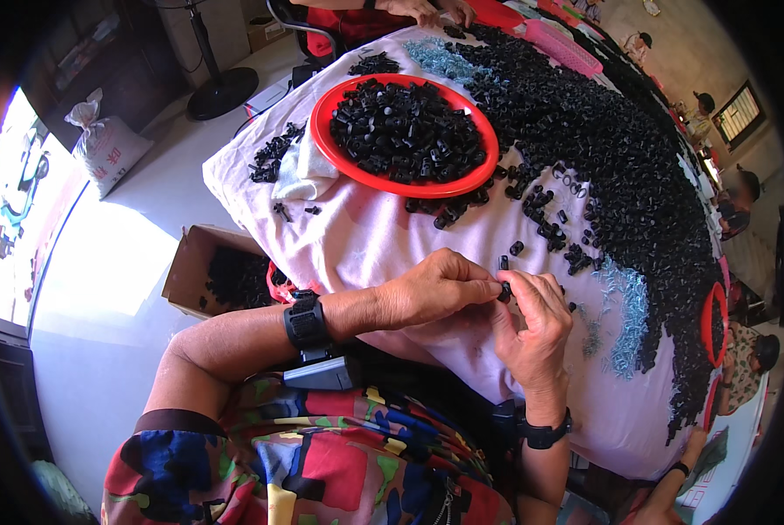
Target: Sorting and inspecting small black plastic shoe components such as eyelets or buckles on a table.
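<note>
Above the near edge of the cloth-covered table, my two hands meet at the fingertips. My left hand (440, 289) pinches at a small black plastic part (505, 293), its fingers mostly turned away from view. From the other side my right hand (536, 319) grips the same part between thumb and forefinger. Another short black piece (503, 262) shows just beyond the fingertips; whether it touches them I cannot tell. Farther off, a red round tray (320, 144) is heaped with small black cylindrical parts (405, 131).
A large spread of black parts (619, 149) covers the table's far and right side. Pale blue small pieces (624, 319) lie in piles. A cardboard box (186, 271) with black parts stands at left, near a white sack (103, 149). Other people's hands (418, 10) work across the table.
</note>
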Demonstrator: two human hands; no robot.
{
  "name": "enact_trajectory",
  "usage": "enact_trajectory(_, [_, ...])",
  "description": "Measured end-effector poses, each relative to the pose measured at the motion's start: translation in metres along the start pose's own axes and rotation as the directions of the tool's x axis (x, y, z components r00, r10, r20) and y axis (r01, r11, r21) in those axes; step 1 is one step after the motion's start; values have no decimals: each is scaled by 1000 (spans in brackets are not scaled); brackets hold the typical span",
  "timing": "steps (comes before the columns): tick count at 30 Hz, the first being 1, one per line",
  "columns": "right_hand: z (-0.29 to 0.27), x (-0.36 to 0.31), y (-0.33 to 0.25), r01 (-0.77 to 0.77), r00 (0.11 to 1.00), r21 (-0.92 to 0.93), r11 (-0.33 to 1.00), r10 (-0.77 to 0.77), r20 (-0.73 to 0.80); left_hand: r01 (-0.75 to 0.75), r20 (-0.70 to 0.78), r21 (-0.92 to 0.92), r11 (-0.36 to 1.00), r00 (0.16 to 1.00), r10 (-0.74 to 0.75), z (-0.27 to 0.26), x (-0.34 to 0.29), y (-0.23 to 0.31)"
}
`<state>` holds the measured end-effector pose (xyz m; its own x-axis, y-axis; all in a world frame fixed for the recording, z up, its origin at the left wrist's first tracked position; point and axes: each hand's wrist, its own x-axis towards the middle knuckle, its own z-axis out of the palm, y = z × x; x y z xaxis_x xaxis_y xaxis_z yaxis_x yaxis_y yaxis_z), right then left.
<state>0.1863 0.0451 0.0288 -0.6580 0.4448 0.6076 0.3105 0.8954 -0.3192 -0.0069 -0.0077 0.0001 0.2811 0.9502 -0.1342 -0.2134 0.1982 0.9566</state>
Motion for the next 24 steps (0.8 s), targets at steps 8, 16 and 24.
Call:
enact_trajectory(8, [1, 0, -2, -25, 999, 70, 997, 27, -20, 84, 65, -204, 975, 995, -72, 1, -6, 13])
enact_trajectory(16, [0, 2, -5, -17, 998, 32, 999, 19, -65, 50, 7, -200, 978, 999, -50, -2, -6, 13])
enact_trajectory(24, [1, 0, -2, -15, 1000, 34, 999, 16, -23, -34, -29, -81, 996, 999, 31, 2, -7, 14])
